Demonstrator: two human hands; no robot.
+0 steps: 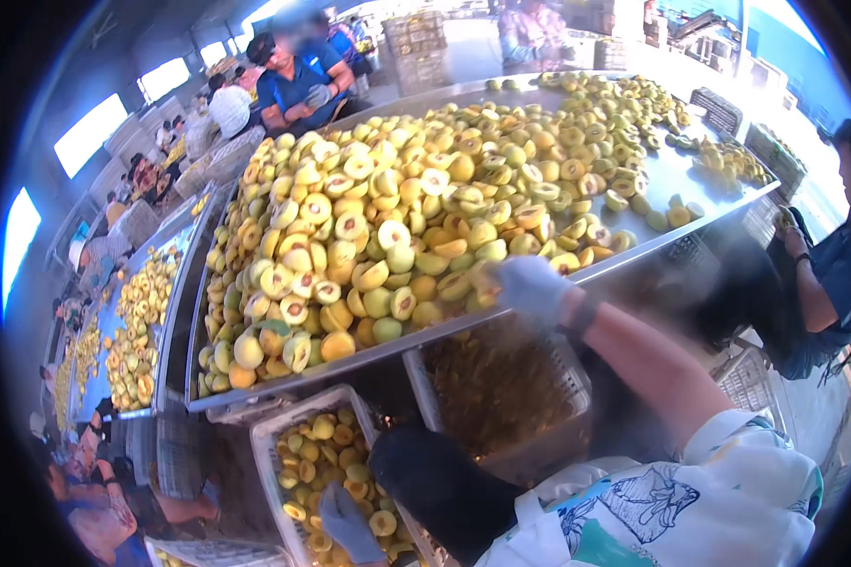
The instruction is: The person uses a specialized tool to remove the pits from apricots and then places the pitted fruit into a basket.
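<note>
A large heap of halved yellow peaches [388,236], many with the pit or its hollow showing, covers a metal table [591,276]. At the heap's near edge is my right hand [534,288], in a pale grey glove, its fingers against the fruit and smeared by motion. Whether it grips a peach half is unclear. Lower down, my left hand [348,525], also gloved, rests over peach halves in a white plastic crate [267,444]. Its fingers look stretched out, and nothing shows in them.
Beside my knee stands a second crate [571,364] with brown, blurred contents. A person in blue [303,85] works across the table; another person [837,255] is at the right. More people sit at a second fruit-covered table [164,378] on the left. Stacked crates [416,38] stand behind.
</note>
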